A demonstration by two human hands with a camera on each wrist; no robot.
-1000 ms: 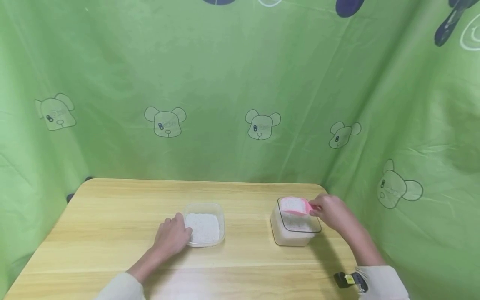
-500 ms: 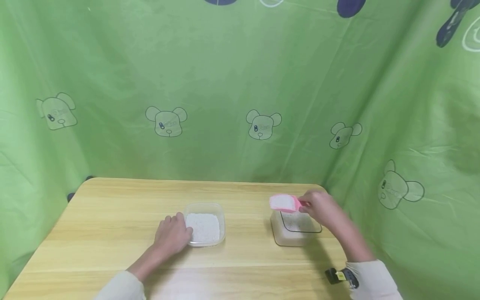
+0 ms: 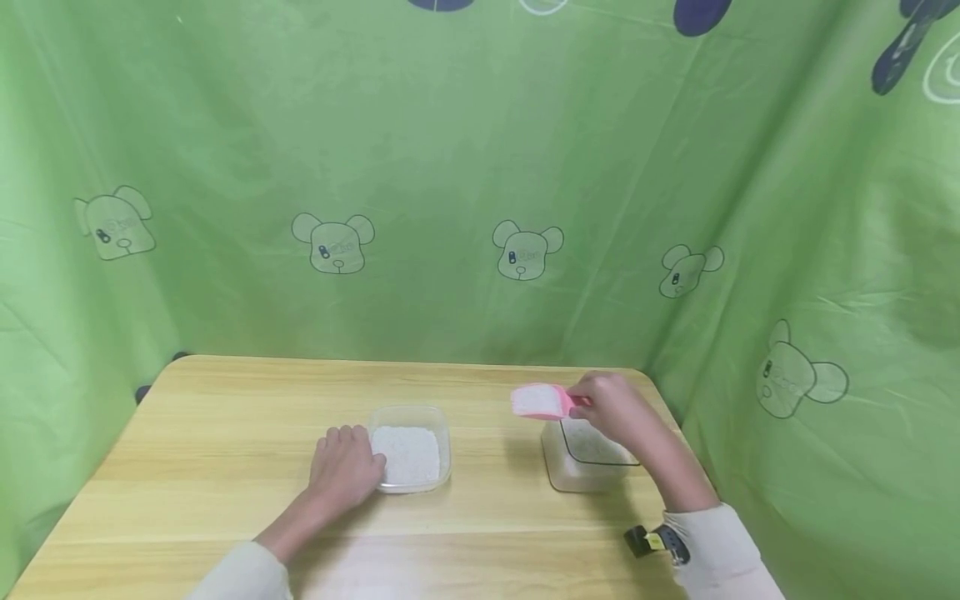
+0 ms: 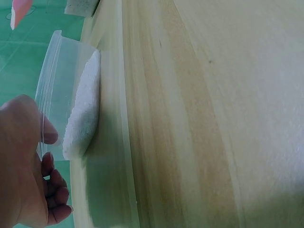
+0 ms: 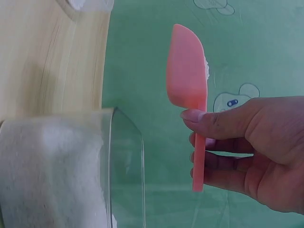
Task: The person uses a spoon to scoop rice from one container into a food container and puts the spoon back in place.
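Observation:
A pink scoop [image 3: 551,402] heaped with white grains is held level by my right hand [image 3: 613,407], thumb and fingers round its handle. In the right wrist view the scoop [image 5: 187,71] shows side-on, grains peeking over its edge. It hangs above and left of a square clear canister [image 3: 576,477] of similar grains. My left hand [image 3: 343,471] grips the near-left side of a low clear plastic container [image 3: 443,442], its thumb at the rim. White grains [image 4: 84,111] cover this container's bottom in the left wrist view.
Both containers stand on a light wooden table [image 3: 225,433], with a gap of tabletop between them. A green curtain [image 3: 435,317] with bear-face prints hangs behind the table and along its sides. A small black device [image 3: 647,541] is strapped at the right wrist.
My right hand has carried the filled scoop leftward and slightly up, from over the canister to beyond its left side. The left hand and the low container have stayed in place.

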